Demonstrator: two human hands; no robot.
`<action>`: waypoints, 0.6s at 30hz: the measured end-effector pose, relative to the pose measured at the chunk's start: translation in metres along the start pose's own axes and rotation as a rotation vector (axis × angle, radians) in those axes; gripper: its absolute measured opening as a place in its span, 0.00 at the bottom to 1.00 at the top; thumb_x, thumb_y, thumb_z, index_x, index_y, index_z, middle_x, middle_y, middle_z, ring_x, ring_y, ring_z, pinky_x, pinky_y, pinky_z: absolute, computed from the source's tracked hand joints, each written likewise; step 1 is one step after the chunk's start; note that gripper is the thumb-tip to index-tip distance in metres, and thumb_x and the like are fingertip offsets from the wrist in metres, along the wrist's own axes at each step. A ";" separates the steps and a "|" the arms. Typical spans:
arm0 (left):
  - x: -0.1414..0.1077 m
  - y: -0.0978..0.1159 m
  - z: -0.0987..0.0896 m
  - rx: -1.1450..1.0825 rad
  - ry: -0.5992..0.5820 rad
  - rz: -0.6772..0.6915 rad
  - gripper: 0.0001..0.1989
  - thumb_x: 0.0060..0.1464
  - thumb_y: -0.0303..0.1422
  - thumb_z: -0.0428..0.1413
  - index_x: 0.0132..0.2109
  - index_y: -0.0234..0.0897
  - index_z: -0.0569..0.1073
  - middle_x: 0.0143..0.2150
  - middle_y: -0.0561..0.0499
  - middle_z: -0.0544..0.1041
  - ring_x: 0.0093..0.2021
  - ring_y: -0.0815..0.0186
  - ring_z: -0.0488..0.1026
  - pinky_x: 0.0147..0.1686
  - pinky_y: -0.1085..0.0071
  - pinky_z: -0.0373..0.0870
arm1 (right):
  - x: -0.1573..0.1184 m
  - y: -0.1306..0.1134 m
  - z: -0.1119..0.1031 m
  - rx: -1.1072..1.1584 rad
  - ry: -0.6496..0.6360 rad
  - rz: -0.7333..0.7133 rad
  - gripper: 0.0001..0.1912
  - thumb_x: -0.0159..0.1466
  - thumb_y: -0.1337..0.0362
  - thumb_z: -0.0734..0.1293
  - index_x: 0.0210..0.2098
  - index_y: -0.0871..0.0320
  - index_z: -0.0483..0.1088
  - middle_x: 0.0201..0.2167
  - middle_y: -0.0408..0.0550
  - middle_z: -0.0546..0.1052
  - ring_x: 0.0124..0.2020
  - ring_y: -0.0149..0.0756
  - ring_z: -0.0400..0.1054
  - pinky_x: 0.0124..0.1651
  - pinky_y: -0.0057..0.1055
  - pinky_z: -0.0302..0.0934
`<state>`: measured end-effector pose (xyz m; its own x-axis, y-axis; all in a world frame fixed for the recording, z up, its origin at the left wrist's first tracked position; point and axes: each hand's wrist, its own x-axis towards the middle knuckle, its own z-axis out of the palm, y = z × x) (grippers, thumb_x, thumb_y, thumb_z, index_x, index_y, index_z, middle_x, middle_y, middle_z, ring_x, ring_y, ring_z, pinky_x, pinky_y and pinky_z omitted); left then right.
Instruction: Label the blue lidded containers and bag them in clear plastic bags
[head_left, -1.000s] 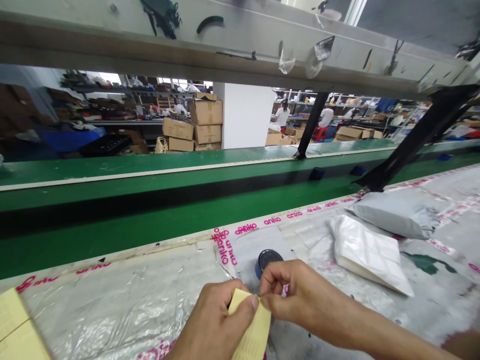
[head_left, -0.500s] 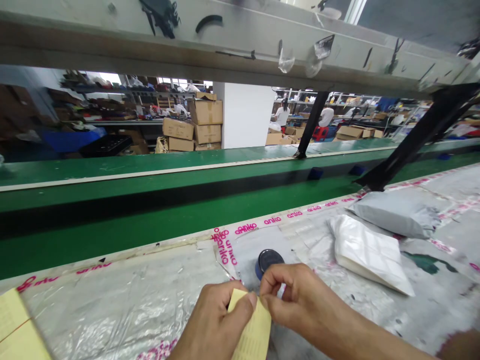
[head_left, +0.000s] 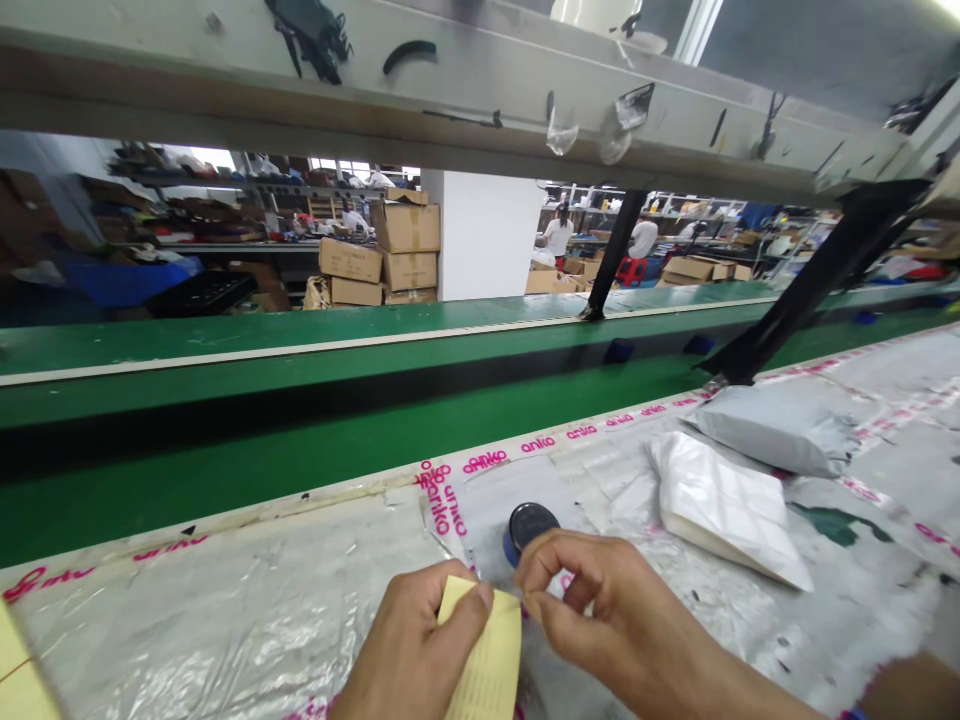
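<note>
My left hand (head_left: 424,635) is closed around a yellow slip of paper with printed lines (head_left: 491,655), thumb on top. Whether it is one sheet or several I cannot tell. Just right of the paper's top corner, my right hand (head_left: 600,605) is pinched, thumb against fingertips. A faint thin line seems to run from the corner to those fingertips, but what they hold is too small to make out. Behind the right hand stands a small dark blue jar with a black lid (head_left: 529,522), partly covered by the fingers.
At the left edge lies a yellow paper stack (head_left: 22,665) crossed by a thin red line. A pile of clear plastic bags (head_left: 731,510) and a grey packet (head_left: 780,428) lie on the right. Beyond the plastic-covered table (head_left: 300,590) runs a green conveyor (head_left: 300,455); a black post (head_left: 802,290) rises beside it.
My right hand's fingertips have drawn slightly away from the paper's corner to the right. The whole view has shifted a little, so things appear farther left.
</note>
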<state>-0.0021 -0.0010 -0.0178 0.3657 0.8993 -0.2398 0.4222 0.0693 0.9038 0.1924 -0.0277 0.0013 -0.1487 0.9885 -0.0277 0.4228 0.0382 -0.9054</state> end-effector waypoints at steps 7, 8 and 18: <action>0.006 -0.003 0.003 0.497 -0.083 0.248 0.15 0.58 0.38 0.50 0.25 0.38 0.66 0.27 0.53 0.73 0.29 0.65 0.70 0.29 0.72 0.58 | 0.015 0.008 -0.041 0.095 0.166 0.084 0.05 0.58 0.63 0.67 0.26 0.55 0.72 0.48 0.46 0.76 0.47 0.44 0.69 0.40 0.32 0.59; 0.006 -0.003 0.003 0.552 -0.070 0.249 0.15 0.58 0.38 0.51 0.25 0.39 0.66 0.27 0.53 0.74 0.29 0.65 0.71 0.29 0.71 0.58 | 0.019 0.012 -0.045 0.086 0.161 0.097 0.06 0.58 0.62 0.67 0.25 0.55 0.72 0.51 0.47 0.75 0.51 0.46 0.68 0.44 0.34 0.58; 0.014 -0.017 -0.012 0.688 0.177 0.376 0.15 0.61 0.37 0.52 0.54 0.48 0.70 0.55 0.51 0.77 0.53 0.56 0.76 0.49 0.60 0.75 | 0.038 0.023 -0.045 0.282 0.032 0.213 0.06 0.51 0.63 0.66 0.21 0.58 0.70 0.46 0.50 0.77 0.47 0.45 0.68 0.45 0.35 0.55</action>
<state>-0.0145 0.0156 -0.0321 0.4725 0.8686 0.1492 0.7347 -0.4817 0.4777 0.2367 0.0177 -0.0017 -0.0539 0.9742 -0.2193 0.1775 -0.2068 -0.9622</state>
